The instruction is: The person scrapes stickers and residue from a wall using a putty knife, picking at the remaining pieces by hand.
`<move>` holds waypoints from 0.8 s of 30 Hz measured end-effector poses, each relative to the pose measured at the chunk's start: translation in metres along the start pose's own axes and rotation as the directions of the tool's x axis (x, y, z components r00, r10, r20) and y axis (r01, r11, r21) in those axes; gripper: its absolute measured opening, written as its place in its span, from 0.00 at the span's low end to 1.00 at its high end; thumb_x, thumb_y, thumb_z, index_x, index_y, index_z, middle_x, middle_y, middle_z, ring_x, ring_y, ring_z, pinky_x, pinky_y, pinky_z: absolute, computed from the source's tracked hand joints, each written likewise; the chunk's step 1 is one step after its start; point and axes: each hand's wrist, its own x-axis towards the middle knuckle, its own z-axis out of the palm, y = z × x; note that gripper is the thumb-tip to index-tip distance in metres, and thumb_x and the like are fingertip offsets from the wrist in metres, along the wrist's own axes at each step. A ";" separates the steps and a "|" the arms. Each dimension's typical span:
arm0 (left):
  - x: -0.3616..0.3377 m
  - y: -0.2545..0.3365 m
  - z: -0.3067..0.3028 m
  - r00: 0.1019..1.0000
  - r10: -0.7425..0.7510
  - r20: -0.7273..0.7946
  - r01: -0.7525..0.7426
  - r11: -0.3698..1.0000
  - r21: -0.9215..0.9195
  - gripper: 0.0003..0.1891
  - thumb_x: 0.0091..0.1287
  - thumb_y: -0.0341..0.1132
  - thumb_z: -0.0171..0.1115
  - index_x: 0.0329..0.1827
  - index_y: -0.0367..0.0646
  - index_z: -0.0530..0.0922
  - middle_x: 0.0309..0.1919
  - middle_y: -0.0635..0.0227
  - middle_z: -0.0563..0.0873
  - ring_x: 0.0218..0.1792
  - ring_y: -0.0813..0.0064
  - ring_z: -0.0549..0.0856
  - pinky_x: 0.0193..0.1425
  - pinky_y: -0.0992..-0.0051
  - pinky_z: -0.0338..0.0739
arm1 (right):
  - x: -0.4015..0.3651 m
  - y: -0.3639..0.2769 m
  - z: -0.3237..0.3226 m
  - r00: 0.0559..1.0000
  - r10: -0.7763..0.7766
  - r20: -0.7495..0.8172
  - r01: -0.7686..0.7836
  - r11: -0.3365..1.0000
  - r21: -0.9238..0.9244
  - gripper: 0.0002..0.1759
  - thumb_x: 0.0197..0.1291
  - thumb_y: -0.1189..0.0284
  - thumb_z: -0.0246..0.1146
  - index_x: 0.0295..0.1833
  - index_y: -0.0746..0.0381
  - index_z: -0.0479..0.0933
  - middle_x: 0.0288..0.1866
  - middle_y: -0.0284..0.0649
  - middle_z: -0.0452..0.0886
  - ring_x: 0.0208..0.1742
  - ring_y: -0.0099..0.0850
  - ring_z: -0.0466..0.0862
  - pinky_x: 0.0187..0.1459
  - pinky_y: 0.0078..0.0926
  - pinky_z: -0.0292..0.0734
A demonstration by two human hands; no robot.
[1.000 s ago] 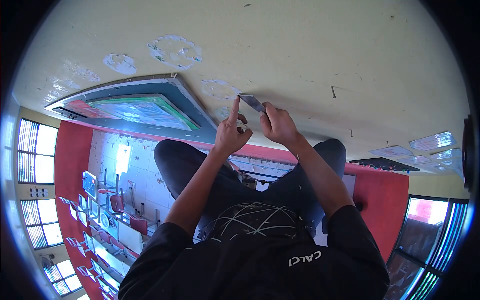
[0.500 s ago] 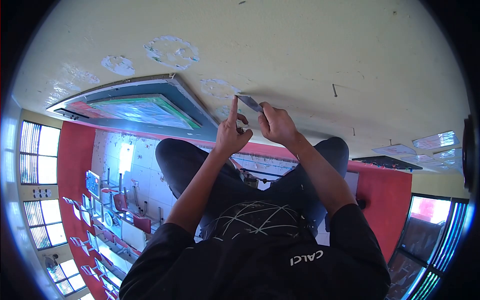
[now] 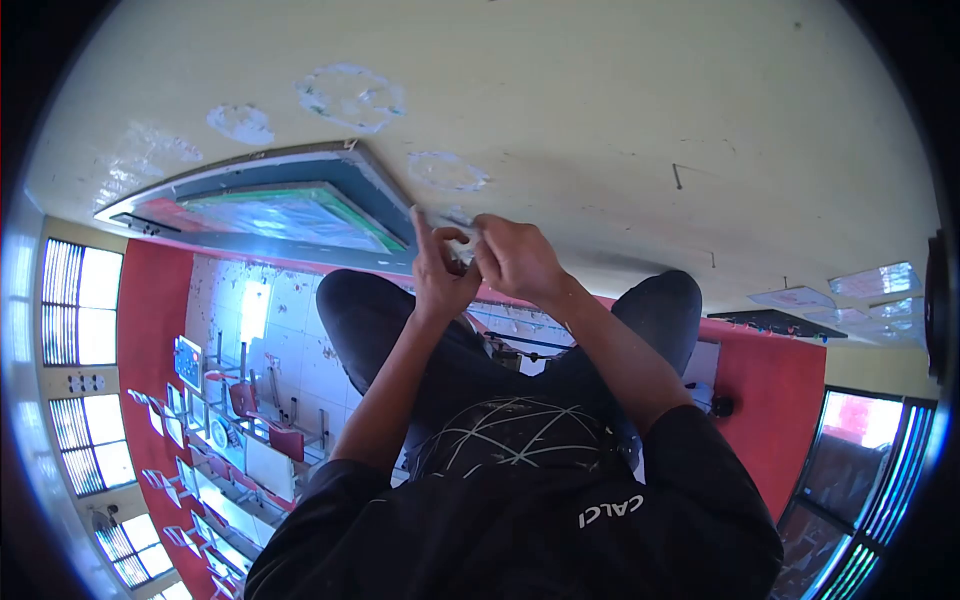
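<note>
My right hand point(image 3: 520, 262) is closed around a putty knife point(image 3: 460, 223). Only a thin grey strip of its blade shows past the fingers, near the wall. Beside it, my left hand point(image 3: 443, 280) has the index finger stretched up by the corner of the blue-grey board point(image 3: 382, 190), its other fingers loosely bent. The hands are close together, low on the cream wall point(image 3: 580, 110). Just above them is a whitish peeled patch point(image 3: 447, 171). Whatever lies between the two hands is partly hidden.
More peeled patches point(image 3: 350, 98) mark the wall to the left. A nail point(image 3: 678, 177) sticks out at the right, near some hung sheets point(image 3: 873, 279). Behind and below are red chairs point(image 3: 286, 441), desks point(image 3: 268, 468) and barred windows point(image 3: 88, 303).
Both hands have moved down and left, away from the peeled patch and closer to the board's corner. The putty knife's blade, plainly visible before, is now mostly hidden.
</note>
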 end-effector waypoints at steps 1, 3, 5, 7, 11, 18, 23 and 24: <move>0.004 0.003 -0.002 0.999 -0.006 0.036 0.007 1.000 -0.025 0.56 0.52 0.25 0.70 0.79 0.30 0.39 0.37 0.61 0.85 0.18 0.74 0.78 0.23 0.75 0.76 | -0.007 0.003 0.002 0.997 0.042 -0.058 -0.044 0.999 -0.024 0.10 0.61 0.75 0.60 0.46 0.66 0.72 0.26 0.51 0.79 0.27 0.52 0.82 0.29 0.47 0.76; 0.011 0.010 0.001 0.995 -0.020 0.097 0.027 0.997 -0.075 0.55 0.51 0.25 0.69 0.79 0.31 0.41 0.38 0.60 0.85 0.18 0.73 0.78 0.24 0.74 0.77 | -0.019 0.012 0.001 0.984 0.130 -0.121 -0.137 0.989 -0.053 0.10 0.60 0.76 0.60 0.46 0.66 0.71 0.26 0.51 0.79 0.27 0.52 0.82 0.28 0.47 0.76; 0.017 0.013 0.008 0.978 -0.108 0.179 0.132 0.983 -0.130 0.56 0.50 0.25 0.67 0.80 0.33 0.40 0.39 0.59 0.84 0.19 0.71 0.80 0.26 0.72 0.79 | -0.033 0.021 -0.005 0.961 0.241 -0.139 -0.252 0.965 -0.072 0.10 0.61 0.78 0.59 0.47 0.68 0.71 0.26 0.54 0.79 0.27 0.53 0.82 0.28 0.47 0.75; 0.022 0.013 0.019 0.961 -0.143 0.238 0.184 0.970 -0.160 0.56 0.50 0.26 0.67 0.80 0.34 0.39 0.40 0.59 0.84 0.20 0.70 0.80 0.27 0.71 0.79 | -0.034 0.024 -0.011 0.956 0.261 -0.137 -0.275 0.957 -0.093 0.09 0.61 0.78 0.58 0.47 0.68 0.71 0.27 0.54 0.79 0.27 0.54 0.82 0.28 0.47 0.75; 0.021 0.013 0.037 0.969 -0.116 0.220 0.158 0.970 -0.185 0.57 0.51 0.26 0.66 0.80 0.36 0.37 0.40 0.58 0.84 0.20 0.69 0.80 0.26 0.71 0.77 | -0.027 0.031 -0.019 0.961 0.225 -0.159 -0.251 0.953 -0.167 0.10 0.61 0.78 0.59 0.48 0.67 0.71 0.28 0.55 0.79 0.28 0.54 0.82 0.28 0.48 0.76; 0.020 0.011 0.043 0.975 -0.063 0.212 0.105 0.975 -0.197 0.58 0.50 0.22 0.65 0.82 0.41 0.37 0.40 0.60 0.83 0.17 0.79 0.74 0.23 0.76 0.70 | -0.022 0.034 -0.016 0.966 0.224 -0.126 -0.247 0.944 -0.218 0.11 0.60 0.77 0.59 0.48 0.67 0.71 0.30 0.55 0.81 0.28 0.54 0.82 0.29 0.48 0.77; 0.023 0.011 0.042 0.951 -0.067 0.300 0.143 0.961 -0.237 0.59 0.48 0.23 0.63 0.82 0.42 0.34 0.41 0.56 0.85 0.20 0.71 0.80 0.26 0.72 0.77 | -0.021 0.040 -0.016 0.976 0.187 -0.112 -0.207 0.957 -0.205 0.09 0.61 0.77 0.58 0.47 0.67 0.70 0.27 0.55 0.80 0.28 0.55 0.82 0.29 0.49 0.76; 0.024 0.010 0.041 0.939 -0.085 0.332 0.179 0.948 -0.263 0.60 0.48 0.23 0.63 0.82 0.43 0.33 0.41 0.56 0.85 0.20 0.71 0.80 0.26 0.72 0.76 | -0.020 0.040 -0.017 0.975 0.206 -0.084 -0.218 0.963 -0.158 0.09 0.62 0.77 0.58 0.47 0.67 0.70 0.26 0.55 0.79 0.27 0.56 0.82 0.28 0.49 0.76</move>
